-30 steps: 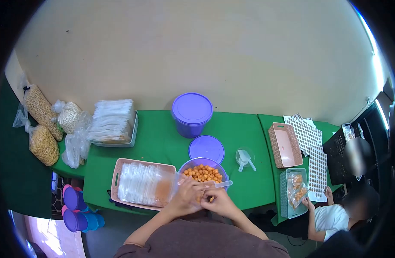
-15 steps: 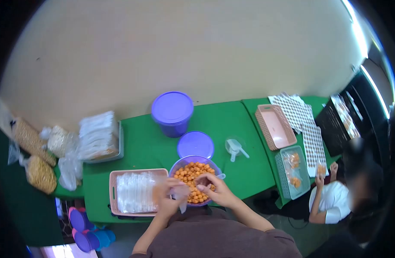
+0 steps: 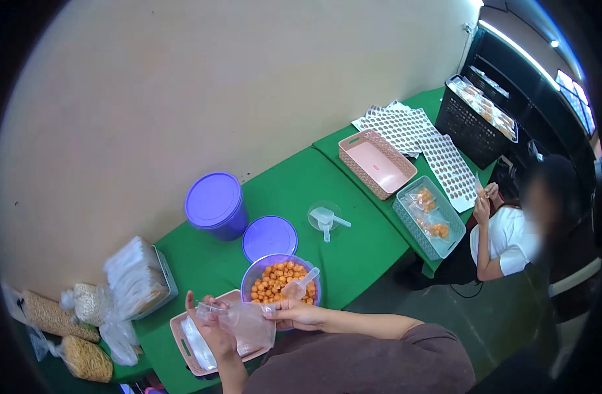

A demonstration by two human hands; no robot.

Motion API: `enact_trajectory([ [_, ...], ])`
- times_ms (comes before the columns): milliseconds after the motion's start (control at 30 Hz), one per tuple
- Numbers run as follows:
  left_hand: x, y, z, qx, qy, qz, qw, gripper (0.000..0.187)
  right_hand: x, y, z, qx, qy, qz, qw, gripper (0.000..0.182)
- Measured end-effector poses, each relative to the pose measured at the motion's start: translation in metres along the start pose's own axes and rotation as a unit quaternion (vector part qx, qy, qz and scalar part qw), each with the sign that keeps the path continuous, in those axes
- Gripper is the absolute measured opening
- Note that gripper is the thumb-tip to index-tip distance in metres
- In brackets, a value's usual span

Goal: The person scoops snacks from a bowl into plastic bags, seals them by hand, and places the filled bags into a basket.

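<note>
A clear plastic bag is stretched between my hands, in front of the bowl. My right hand pinches its right edge between thumb and fingers. At the bag's left end, my left hand grips it with bent fingers while the index finger points up. Just beyond is a purple bowl of round orange snack balls, partly behind my right hand. A clear scoop rests on the balls, handle toward the upper right. Under my left hand, a pink basket holds a stack of flat clear bags.
A purple lidded bucket and a purple lid stand behind the bowl, with small scoops to their right. Farther right are a pink basket, a grey basket of filled bags, and a seated person. Snack sacks lie left.
The view has turned rightward. My hands have come together on the bag, the right hand moving off the snack bowl. The scoop now shows lying on the balls.
</note>
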State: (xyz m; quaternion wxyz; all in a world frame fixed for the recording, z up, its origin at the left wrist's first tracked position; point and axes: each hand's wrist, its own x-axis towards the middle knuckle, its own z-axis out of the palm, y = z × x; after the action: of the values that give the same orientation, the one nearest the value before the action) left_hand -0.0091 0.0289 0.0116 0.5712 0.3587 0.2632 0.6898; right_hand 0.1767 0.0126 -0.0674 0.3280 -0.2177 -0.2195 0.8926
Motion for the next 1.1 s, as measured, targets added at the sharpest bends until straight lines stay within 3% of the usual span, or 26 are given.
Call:
enact_trajectory([
  [67,-0.001,-0.006,-0.007,0.113,0.064,0.043,0.991,0.069,0.011,-0.002,-0.002,-0.112,0.110,-0.131,0.979,0.028],
  [100,0.000,-0.006,-0.005,0.126,0.050,0.071,0.988,0.065,0.011,-0.007,0.002,-0.155,0.165,-0.152,0.962,0.026],
  [133,0.000,-0.008,-0.002,0.127,0.048,0.073,0.988,0.065,0.012,-0.008,0.010,-0.154,0.163,-0.155,0.962,0.026],
  [200,-0.006,-0.012,0.009,0.202,0.089,0.091,0.971,0.072,0.015,-0.006,0.029,-0.066,0.269,-0.202,0.939,0.025],
  [233,-0.006,-0.017,0.006,0.210,0.057,0.108,0.970,0.076,0.026,0.008,0.015,-0.115,0.276,-0.268,0.916,0.026],
  [267,-0.009,-0.018,0.007,0.213,0.062,0.108,0.969,0.076,0.030,0.010,0.007,-0.114,0.273,-0.263,0.918,0.026],
  [333,-0.013,-0.021,0.017,0.229,-0.009,0.104,0.968,0.079,0.030,0.004,0.006,-0.172,0.305,-0.339,0.873,0.025],
  [500,-0.011,-0.021,0.035,0.231,-0.005,0.092,0.969,0.102,0.024,0.001,0.001,-0.176,0.309,-0.361,0.862,0.020],
  [567,-0.008,-0.033,0.024,0.053,-0.019,-0.001,0.998,0.118,0.028,0.004,-0.002,-0.171,0.315,-0.371,0.856,0.020],
  [667,-0.008,-0.047,0.008,0.088,-0.053,-0.034,0.994,0.117,0.032,0.008,-0.005,-0.195,0.326,-0.372,0.847,0.020],
  [833,-0.012,-0.044,-0.008,0.147,0.017,-0.007,0.989,0.094,0.028,0.011,-0.009,-0.297,0.329,-0.298,0.845,0.024],
  [900,-0.009,-0.046,-0.017,0.178,-0.002,0.029,0.984,0.071,0.019,0.004,-0.001,-0.341,0.315,-0.180,0.867,0.026],
  [933,-0.010,-0.046,-0.017,0.178,-0.001,0.030,0.984,0.071,0.022,0.008,-0.007,-0.342,0.314,-0.179,0.867,0.026],
  [1000,-0.010,-0.043,-0.012,0.137,0.011,0.042,0.990,0.054,0.027,0.013,-0.014,-0.409,0.293,-0.209,0.838,0.026],
  [1033,-0.010,-0.039,-0.009,0.137,0.010,0.042,0.990,0.054,0.024,0.010,-0.014,-0.409,0.293,-0.210,0.838,0.026],
  [1100,-0.008,-0.031,-0.005,0.132,0.070,0.063,0.987,0.047,0.010,-0.006,-0.010,-0.526,0.306,-0.227,0.760,0.030],
])
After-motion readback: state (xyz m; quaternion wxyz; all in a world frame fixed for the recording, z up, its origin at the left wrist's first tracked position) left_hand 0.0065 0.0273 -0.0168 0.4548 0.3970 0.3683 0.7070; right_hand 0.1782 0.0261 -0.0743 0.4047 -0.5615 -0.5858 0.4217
